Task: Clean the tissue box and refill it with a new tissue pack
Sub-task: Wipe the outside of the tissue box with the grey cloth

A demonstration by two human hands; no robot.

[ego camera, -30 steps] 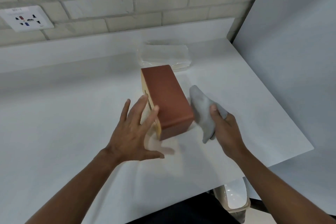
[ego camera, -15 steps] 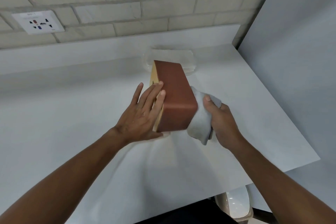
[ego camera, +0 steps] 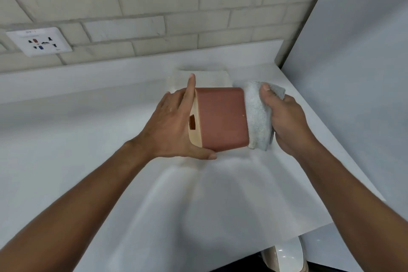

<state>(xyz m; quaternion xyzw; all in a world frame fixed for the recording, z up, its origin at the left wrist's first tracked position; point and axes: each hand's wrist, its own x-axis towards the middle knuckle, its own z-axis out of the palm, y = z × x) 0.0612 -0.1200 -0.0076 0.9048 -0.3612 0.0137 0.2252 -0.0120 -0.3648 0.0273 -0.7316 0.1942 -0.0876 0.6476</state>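
White tabletop (ego camera: 88, 161) lies under the brown, round-edged tissue box (ego camera: 220, 119), clasped by the left hand (ego camera: 170, 126) with fingers straight along its pale slotted face and thumb hooked under its near end, while the right hand (ego camera: 287, 121), fingers curled, presses a grey terry cloth (ego camera: 257, 117) to its right side.

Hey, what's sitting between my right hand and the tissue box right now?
A grey cloth, gripped by the right hand and pressed on the tissue box side, in the head view.
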